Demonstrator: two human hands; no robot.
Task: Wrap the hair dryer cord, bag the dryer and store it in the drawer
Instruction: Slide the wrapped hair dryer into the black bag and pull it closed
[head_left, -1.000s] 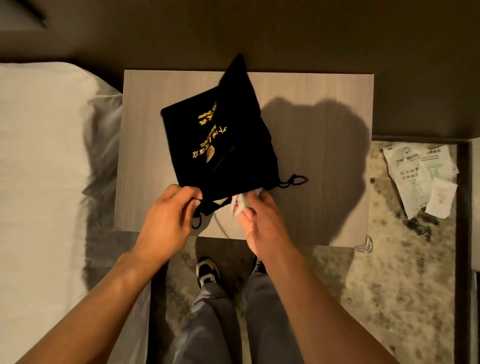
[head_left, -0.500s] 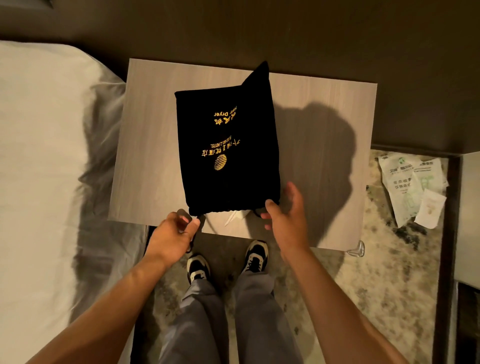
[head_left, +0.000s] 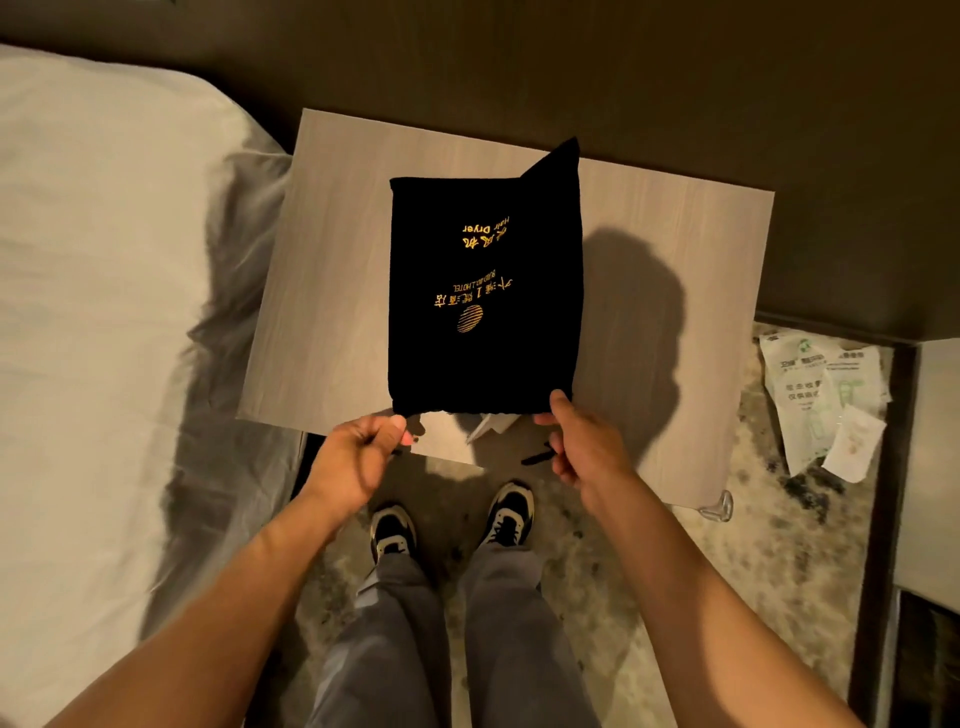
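Note:
A black cloth bag with gold lettering lies flat on the wooden nightstand top, its mouth towards me. Something white pokes out of the mouth; the dryer itself is hidden inside. My left hand pinches the black drawstring at the bag's near left corner. My right hand holds the drawstring end at the near right corner, thumb against the bag's edge.
A bed with white sheets runs along the left. Plastic wrappers and paper lie on the speckled floor to the right. A clear corner guard sits on the nightstand's near right corner. My feet stand just below the nightstand edge.
The bag went from held up and tilted to lying flat on the nightstand. Both hands shifted from its mouth out to the two drawstring ends at the near corners.

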